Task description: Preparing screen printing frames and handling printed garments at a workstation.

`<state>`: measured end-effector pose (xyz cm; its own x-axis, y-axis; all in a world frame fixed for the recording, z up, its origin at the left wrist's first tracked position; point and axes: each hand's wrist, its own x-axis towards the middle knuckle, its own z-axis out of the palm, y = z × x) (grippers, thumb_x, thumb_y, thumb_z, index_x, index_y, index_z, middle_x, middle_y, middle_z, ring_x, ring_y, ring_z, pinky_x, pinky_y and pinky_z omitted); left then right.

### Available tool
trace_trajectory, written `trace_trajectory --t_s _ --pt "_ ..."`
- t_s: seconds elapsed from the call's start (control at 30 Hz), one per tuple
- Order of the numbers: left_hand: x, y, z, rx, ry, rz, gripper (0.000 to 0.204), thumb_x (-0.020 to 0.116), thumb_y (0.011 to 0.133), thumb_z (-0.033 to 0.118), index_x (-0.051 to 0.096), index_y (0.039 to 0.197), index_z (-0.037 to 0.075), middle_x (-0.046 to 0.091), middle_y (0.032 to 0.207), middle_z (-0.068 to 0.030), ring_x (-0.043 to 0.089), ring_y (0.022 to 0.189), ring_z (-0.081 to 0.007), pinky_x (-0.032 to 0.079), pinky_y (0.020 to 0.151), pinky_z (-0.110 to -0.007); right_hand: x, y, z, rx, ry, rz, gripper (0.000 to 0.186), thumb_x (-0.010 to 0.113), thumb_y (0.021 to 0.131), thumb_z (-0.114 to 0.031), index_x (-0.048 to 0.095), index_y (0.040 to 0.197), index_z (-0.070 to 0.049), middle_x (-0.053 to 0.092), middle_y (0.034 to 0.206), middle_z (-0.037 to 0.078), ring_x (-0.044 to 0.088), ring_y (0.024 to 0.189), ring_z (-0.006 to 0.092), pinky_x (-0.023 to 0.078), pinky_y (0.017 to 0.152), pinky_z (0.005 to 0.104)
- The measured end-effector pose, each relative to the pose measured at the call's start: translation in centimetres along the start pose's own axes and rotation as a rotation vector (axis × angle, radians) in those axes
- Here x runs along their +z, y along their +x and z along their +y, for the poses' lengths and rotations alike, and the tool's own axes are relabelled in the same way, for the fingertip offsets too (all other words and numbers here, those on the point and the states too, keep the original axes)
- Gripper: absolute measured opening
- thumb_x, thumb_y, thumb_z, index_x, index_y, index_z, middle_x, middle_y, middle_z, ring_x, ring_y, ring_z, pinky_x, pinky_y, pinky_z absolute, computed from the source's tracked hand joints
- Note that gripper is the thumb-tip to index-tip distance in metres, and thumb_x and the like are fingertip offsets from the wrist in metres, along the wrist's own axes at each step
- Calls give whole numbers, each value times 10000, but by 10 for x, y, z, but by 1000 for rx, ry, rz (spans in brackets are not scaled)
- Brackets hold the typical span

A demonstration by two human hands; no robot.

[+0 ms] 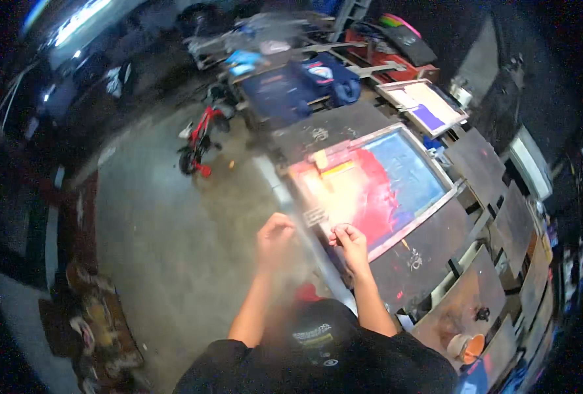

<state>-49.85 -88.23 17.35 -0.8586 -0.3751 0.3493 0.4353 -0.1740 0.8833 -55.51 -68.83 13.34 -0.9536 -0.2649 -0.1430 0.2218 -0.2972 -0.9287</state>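
My right hand (350,244) is held over the near edge of a screen-printing frame (417,231), its thumb and fingers pinched together. What it pinches, if anything, is too small to make out. Left of it, above the floor, my left hand (274,231) has its fingers curled in and is partly smeared by motion. Nothing I can name shows in it. Red ink (374,197) is spread over the middle of the frame's mesh, with a bluish area at its right. A yellow-edged squeegee (339,171) lies at the frame's far left part.
Dark printing boards (318,128) line the long bench. Another frame with purple ink (429,117) sits farther back, near a dark blue shirt (324,75). A tub of orange ink (465,347) stands at the near right. A small red bike (203,134) is on the floor.
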Motion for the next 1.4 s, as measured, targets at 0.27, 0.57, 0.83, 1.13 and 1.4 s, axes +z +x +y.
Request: trace_trajectory --t_s 0.27,0.57,0.83,1.13,1.4 --pt "54 99 -79 -9 9 -394 76 484 715 14 557 726 -4 541 779 -95 513 739 -164 420 702 -279 -107 61 -22 -188 37 327 124 570 936 -80 642 998 -1 654 822 42 585 706 101 470 658 233" --pt "50 165 -170 -256 204 -316 118 509 823 -30 566 735 26 570 775 -36 535 730 -119 431 682 -245 -173 1 6 105 -704 728 384 671 847 -274 570 1079 15 643 767 208 662 725 320 504 672 402" --pt "-10 257 -233 -88 791 -424 210 605 923 209 610 1010 17 656 874 -76 622 787 -170 492 722 -306 -130 -24 46 486 -831 710 616 624 840 -456 490 1186 36 656 847 263 641 834 460 506 752 497" --pt "-40 305 -245 -408 1307 -767 640 292 954 603 624 1118 82 666 1047 -203 621 997 -399 477 825 -480 -76 11 73 617 -950 966 736 676 795 -507 359 1206 15 624 912 359 594 887 546 495 768 572" --pt "-47 339 -242 -523 1084 -1140 678 348 946 612 648 1098 24 633 1128 -245 569 1104 -420 430 939 -442 -41 33 77 719 -931 1078 1051 669 759 -559 193 1349 169 633 967 352 628 952 485 504 833 507"
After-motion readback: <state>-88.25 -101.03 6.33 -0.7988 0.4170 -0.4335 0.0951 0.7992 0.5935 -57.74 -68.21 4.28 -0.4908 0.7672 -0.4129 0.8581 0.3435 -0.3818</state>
